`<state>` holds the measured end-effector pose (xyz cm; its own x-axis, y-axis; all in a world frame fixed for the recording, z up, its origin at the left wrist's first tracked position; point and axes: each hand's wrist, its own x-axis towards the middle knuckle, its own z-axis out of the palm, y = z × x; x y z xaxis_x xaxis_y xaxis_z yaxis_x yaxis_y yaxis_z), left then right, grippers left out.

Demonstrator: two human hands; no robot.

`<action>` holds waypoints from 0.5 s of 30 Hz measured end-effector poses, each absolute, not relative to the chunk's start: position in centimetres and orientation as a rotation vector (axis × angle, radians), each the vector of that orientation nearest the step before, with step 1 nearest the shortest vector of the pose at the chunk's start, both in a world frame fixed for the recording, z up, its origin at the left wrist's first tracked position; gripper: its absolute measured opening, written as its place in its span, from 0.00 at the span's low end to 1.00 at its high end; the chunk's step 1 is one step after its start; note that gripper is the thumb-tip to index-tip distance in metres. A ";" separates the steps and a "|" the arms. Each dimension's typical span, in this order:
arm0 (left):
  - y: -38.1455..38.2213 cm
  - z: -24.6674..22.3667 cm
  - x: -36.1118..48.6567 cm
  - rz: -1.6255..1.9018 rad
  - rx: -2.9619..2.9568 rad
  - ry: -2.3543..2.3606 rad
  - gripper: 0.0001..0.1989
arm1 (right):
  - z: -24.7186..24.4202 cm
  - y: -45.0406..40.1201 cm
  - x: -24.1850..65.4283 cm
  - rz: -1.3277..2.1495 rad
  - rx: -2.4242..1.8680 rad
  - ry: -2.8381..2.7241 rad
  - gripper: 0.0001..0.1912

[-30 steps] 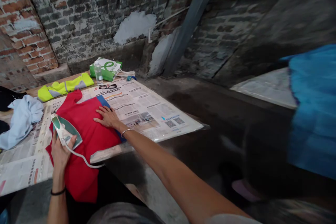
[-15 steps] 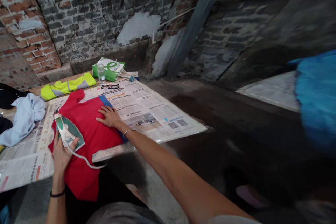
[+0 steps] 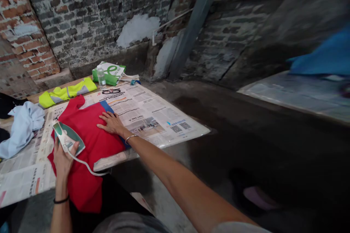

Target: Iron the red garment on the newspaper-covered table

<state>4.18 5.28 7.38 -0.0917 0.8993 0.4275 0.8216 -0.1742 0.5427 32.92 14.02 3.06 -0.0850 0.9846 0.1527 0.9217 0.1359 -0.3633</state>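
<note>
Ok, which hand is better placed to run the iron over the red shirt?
Probably the left hand: its fingers are already wrapped around the iron. The right hand lies flat and empty on the red shirt, so it would have to lift off first.

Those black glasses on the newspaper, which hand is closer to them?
Right hand: it lies flat on the red shirt, short of the glasses. The left hand is farther away, holding the iron.
</note>
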 end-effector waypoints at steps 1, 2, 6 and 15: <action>4.3 7.3 4.3 1.129 2.023 1.952 0.35 | 3.0 14.1 32.9 0.244 -1.838 -2.063 0.37; 3.3 7.2 4.4 1.132 2.019 1.947 0.35 | 2.9 14.1 33.0 0.243 -1.839 -2.060 0.37; 0.0 6.9 4.4 1.095 2.048 1.929 0.36 | 2.8 14.1 33.0 0.243 -1.837 -2.057 0.38; 1.7 7.3 3.8 1.068 2.015 1.878 0.37 | 3.3 13.6 32.9 0.246 -1.859 -2.068 0.37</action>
<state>3.79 1.71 7.27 -0.0602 0.9269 0.3704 0.7921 -0.1814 0.5828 32.88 13.61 3.28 -0.0792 0.9870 0.1399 0.9265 0.1247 -0.3550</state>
